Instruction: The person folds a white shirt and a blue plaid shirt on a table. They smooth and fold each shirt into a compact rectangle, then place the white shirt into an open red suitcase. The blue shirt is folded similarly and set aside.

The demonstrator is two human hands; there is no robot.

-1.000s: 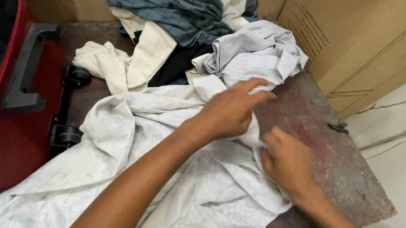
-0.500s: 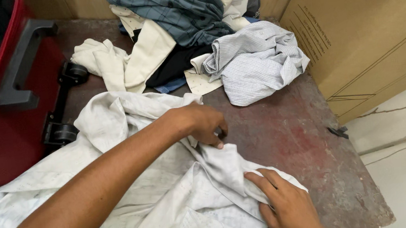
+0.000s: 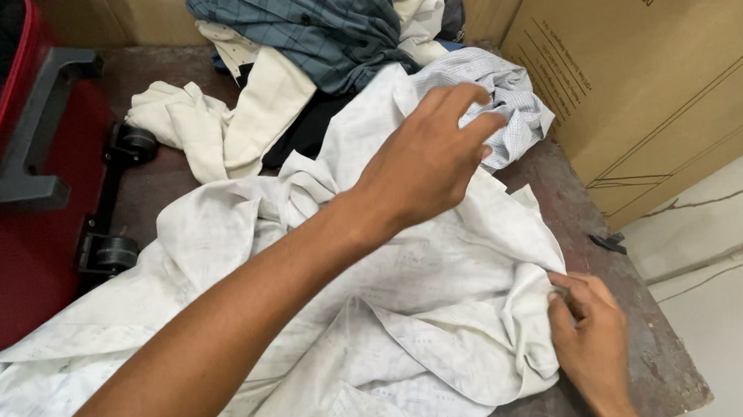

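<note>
The white shirt (image 3: 355,311) lies spread across the worn tabletop (image 3: 574,206), its long axis running from the near left corner toward the far right. At the shirt's near right edge the right hand (image 3: 593,342) pinches a fold of cloth. The left hand (image 3: 426,161), farther out, grips the shirt's far edge, lifted above the pale checked shirt (image 3: 507,93). Half a second ago both hands sat closer together; they are now well apart. Beyond lies a clothes pile (image 3: 315,21).
</note>
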